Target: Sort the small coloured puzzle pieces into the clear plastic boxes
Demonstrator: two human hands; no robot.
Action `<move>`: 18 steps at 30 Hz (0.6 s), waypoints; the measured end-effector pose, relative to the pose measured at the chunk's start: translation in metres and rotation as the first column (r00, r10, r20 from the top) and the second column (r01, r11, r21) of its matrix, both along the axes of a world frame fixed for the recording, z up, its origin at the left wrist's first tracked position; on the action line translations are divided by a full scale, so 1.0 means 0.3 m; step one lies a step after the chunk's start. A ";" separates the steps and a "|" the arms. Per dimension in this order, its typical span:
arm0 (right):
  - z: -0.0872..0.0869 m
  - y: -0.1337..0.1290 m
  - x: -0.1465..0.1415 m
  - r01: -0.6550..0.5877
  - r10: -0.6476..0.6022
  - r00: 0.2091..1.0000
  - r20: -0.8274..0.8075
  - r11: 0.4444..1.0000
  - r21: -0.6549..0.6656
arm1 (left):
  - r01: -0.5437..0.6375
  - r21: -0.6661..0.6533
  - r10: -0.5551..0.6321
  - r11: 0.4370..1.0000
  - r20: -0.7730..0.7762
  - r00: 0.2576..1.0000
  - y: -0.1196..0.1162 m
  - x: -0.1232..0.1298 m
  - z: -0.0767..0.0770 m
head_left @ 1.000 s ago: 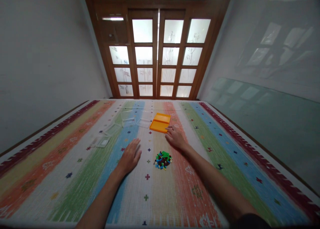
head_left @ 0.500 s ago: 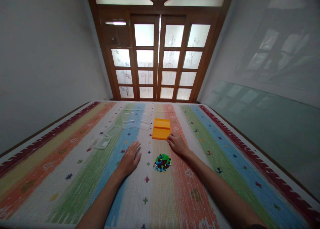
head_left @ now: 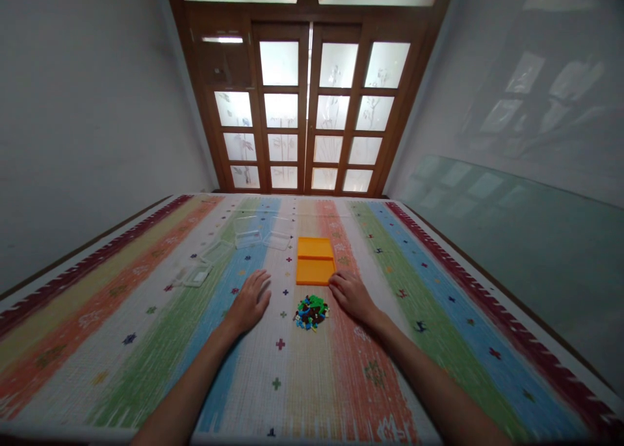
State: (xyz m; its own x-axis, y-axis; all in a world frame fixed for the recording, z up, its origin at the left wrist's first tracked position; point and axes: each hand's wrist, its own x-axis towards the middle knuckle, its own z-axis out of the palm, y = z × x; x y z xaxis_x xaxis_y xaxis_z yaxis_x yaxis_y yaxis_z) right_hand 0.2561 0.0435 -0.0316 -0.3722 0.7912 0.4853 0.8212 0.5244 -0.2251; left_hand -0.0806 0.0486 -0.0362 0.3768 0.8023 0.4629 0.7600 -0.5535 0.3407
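Over on the left of the striped cloth (head_left: 248, 374), several clear plastic containers lie near one another, the nearest (head_left: 195, 277) closest to the person; they sit where they sat a second ago. To their right the left hand (head_left: 252, 296) rests palm down, fingers loosely extended, holding nothing, and it has barely shifted. Next comes the pile of small pieces (head_left: 311, 313), green, blue and brown, heaped on the cloth between the hands. Just beyond it lies the orange case (head_left: 316, 274), unfolded flat in two halves. That is what has changed: it has come towards the person and straightened, so I'd judge pieces and case are now handier to work together. The right hand (head_left: 351, 294) has its bent fingers at the case's near right corner; whether they pinch it or merely touch, I cannot tell.
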 end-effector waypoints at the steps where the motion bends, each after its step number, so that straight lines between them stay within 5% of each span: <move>1: -0.001 0.002 0.000 -0.001 0.001 1.000 -0.006 1.000 0.000 | 0.000 -0.002 0.000 1.000 -0.003 1.000 0.008 0.003 0.007; 5: -0.009 0.004 -0.003 -0.002 0.003 1.000 -0.021 1.000 0.013 | 0.023 -0.012 -0.023 1.000 -0.029 0.999 0.084 0.029 0.052; 11: -0.018 -0.007 -0.013 0.033 -0.032 0.999 -0.014 0.998 0.045 | -0.021 -0.026 0.019 0.999 -0.067 0.998 0.314 0.088 0.118; 18: -0.023 -0.008 -0.015 0.031 -0.031 0.999 0.010 0.999 0.036 | -0.036 -0.058 0.026 0.998 -0.152 0.988 0.448 0.135 0.114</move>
